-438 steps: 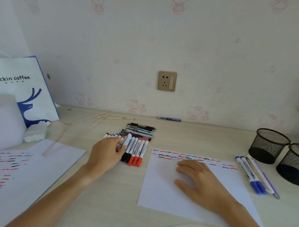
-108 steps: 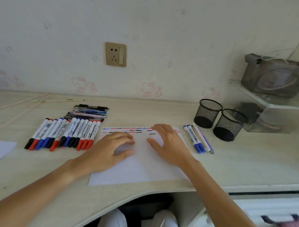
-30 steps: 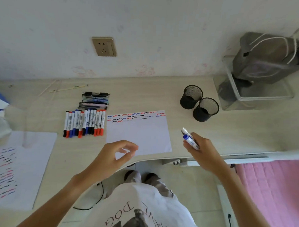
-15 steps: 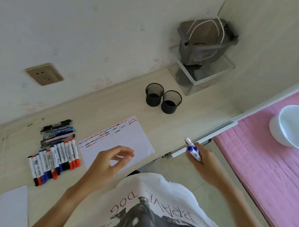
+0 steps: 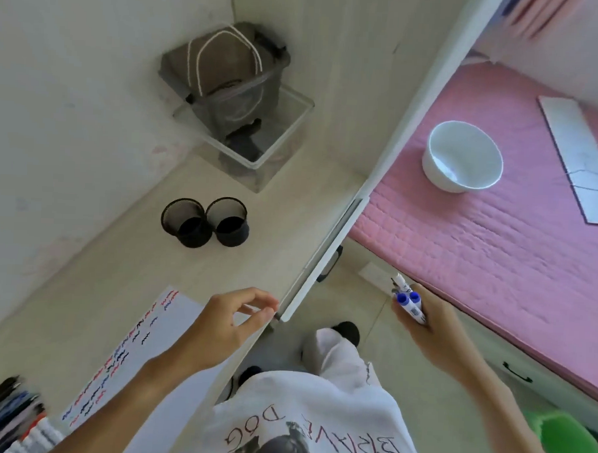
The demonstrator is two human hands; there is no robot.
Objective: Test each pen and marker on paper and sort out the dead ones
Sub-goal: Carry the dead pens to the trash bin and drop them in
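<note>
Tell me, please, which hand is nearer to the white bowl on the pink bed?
The right hand, gripping markers below the bowl; the left hand hangs farther off, over the desk edge.

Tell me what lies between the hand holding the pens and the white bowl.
In the head view, only pink bedding lies between the right hand, gripping the pens, and the white bowl; nothing else sits on that stretch.
</note>
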